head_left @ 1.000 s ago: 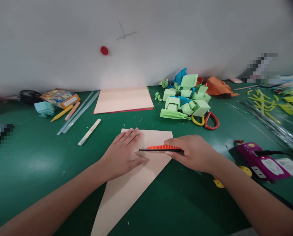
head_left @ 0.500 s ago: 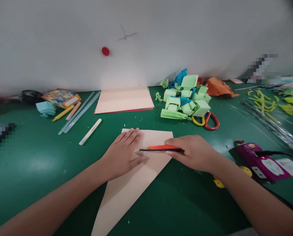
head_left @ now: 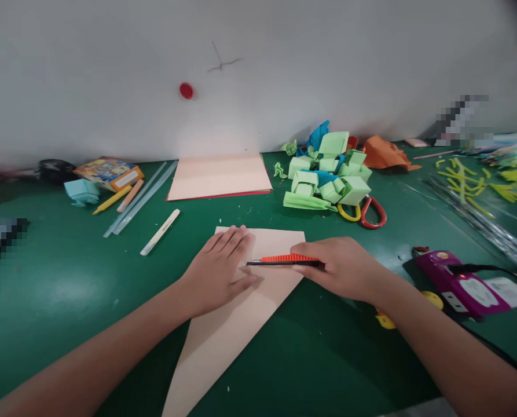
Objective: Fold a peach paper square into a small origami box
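Plainly peach, tapering paper point(head_left: 236, 336), left hand point(head_left: 215, 270) flat atop, right hand point(head_left: 341, 267) gripping orange cutter point(head_left: 279, 260)

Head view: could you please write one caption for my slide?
The left hand rests on pale paper while the right hand grips an orange-and-black cutter over it.

wall point(head_left: 110, 69): grey-wht, brighter low ctr | tbl point(head_left: 45, 313): grn, glossy, along wall | lt: soft glare tbl L

A very slight shift in camera view
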The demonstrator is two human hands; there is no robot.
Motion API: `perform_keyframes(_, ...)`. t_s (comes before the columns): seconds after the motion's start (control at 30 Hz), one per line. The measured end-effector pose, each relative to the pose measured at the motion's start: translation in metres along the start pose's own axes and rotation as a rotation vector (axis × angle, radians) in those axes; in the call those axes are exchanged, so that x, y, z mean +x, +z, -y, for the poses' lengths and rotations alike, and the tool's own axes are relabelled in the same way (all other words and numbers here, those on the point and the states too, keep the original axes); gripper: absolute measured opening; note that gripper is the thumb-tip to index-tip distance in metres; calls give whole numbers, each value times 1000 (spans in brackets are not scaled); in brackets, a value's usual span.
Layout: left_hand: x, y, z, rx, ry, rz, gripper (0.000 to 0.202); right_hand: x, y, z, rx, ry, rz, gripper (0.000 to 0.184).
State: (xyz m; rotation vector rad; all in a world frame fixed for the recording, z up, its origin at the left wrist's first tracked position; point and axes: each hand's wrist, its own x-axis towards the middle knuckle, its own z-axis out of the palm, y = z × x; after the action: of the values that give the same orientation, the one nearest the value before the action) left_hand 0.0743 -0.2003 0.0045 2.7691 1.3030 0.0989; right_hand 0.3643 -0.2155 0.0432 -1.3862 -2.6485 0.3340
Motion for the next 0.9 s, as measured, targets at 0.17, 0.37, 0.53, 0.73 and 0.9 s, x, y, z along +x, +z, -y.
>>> perform_keyframes(0.17,0,0,0,-4,-16,8,87,-1,-2,0,5,11,13,29)
perform_keyframes(0.37,0,0,0,-19,-13,-7,85,-1,-3,-1,6,13,11,28)
perform_keyframes(0.53,0,1,1,-4,-5,-9,86,-2,-2,-3,6,7,-2,29)
perform_keyframes(0.73,-1,1,1,3,1,-9,87,-4,-3,-4,-13,4,-11,30)
perform_keyframes(0.9,-1,1,2,-8,7,-39,85,-5,-4,-6,-3,7,-26,28)
